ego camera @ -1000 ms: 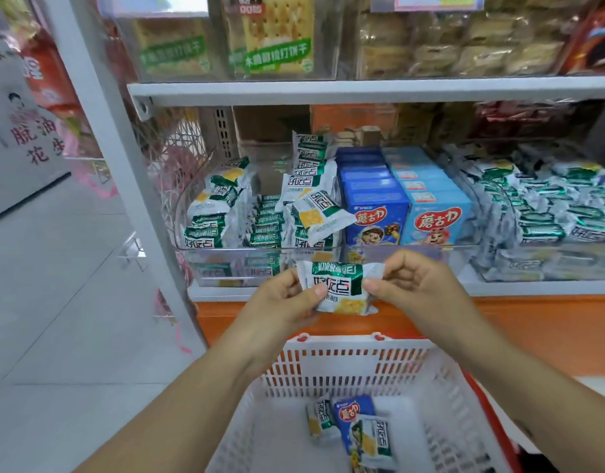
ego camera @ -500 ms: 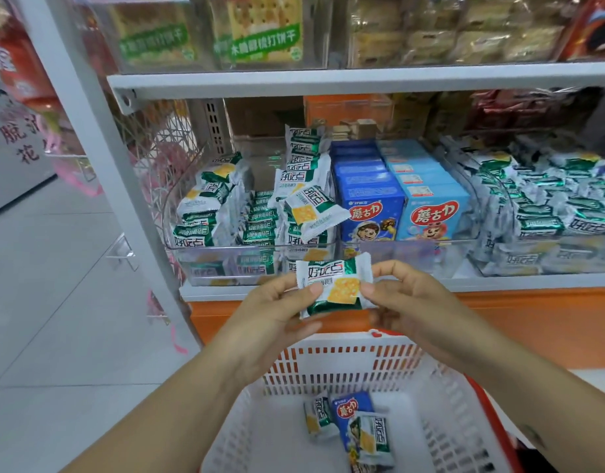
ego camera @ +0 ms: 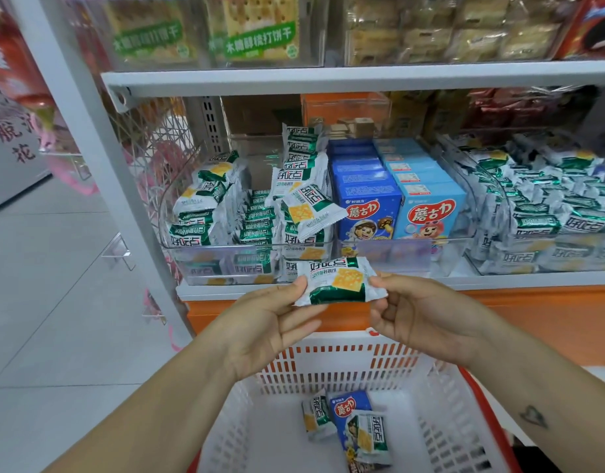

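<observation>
A small green-and-white cracker packet [ego camera: 338, 281] is held flat in front of the shelf, above a white plastic basket [ego camera: 440, 397]. My left hand [ego camera: 270, 326] pinches its left end and my right hand [ego camera: 423, 315] pinches its right end. The packet's printed face with a yellow cracker picture is turned up toward me. In the basket lie two similar cracker packets [ego camera: 369, 435] and a dark blue snack box [ego camera: 345, 407].
The shelf [ego camera: 328, 78] behind holds a clear bin [ego camera: 205, 257] of the same green packets, dark blue boxes [ego camera: 365, 206] and light blue boxes [ego camera: 430, 206], and more green packets [ego camera: 546, 206] at right. A white upright post [ego camera: 86, 145] stands left; tiled floor [ego camera: 48, 302] lies beyond it.
The packet has been turned over between both hands, so its printed front now faces up. Both hands and the packet sit slightly higher against the shelf edge.
</observation>
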`<action>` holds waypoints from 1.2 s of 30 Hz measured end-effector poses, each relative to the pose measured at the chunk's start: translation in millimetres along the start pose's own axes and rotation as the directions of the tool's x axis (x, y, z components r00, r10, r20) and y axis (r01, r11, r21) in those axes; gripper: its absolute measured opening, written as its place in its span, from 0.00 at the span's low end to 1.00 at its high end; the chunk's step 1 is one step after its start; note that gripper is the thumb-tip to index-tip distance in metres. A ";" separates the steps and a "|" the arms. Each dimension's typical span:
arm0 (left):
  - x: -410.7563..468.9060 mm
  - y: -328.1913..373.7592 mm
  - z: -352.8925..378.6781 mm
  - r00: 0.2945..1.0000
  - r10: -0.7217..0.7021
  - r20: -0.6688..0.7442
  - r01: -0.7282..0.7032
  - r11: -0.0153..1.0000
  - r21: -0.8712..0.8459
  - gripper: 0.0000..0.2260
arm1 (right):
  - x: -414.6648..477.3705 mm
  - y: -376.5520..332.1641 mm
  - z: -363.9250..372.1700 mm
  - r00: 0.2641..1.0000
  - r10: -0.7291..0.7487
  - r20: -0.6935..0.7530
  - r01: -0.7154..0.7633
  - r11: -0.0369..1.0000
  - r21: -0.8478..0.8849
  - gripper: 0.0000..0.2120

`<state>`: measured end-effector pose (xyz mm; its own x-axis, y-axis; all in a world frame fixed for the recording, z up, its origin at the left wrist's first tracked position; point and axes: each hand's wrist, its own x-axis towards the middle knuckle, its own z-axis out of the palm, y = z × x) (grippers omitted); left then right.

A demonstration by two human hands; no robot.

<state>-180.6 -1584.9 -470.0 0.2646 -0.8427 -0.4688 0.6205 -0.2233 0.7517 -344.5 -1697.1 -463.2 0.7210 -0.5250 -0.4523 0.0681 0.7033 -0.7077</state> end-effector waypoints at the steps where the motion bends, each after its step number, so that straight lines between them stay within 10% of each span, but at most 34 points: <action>1: 0.8 -0.1 -2.0 1.000 0.003 0.007 -0.003 1.000 0.009 0.12 | 0.4 0.4 -0.3 1.000 -0.011 -0.001 0.011 1.000 -0.018 0.12; 8: 2.0 2.6 -13.2 0.970 0.241 -0.015 -0.216 0.895 0.390 0.02 | -1.3 -1.1 -5.8 0.931 -0.365 -0.007 0.265 0.688 -0.675 0.02; 14: -0.2 2.5 -6.2 0.962 0.270 -0.028 -0.259 0.943 0.208 0.04 | -7.3 -0.2 2.5 0.910 -0.414 0.039 0.349 0.710 -0.612 0.12; 36: -0.3 -5.1 -5.4 0.834 0.525 0.170 -0.518 0.641 0.566 0.07 | 4.0 13.6 -9.6 0.710 -0.703 0.041 0.505 0.468 -0.726 0.11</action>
<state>-179.8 -1580.8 -476.2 0.4208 -0.9034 0.0821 -0.1571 0.0165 0.9874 -347.3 -1694.2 -479.9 0.4921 -0.8476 0.1984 -0.1048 -0.2840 -0.9531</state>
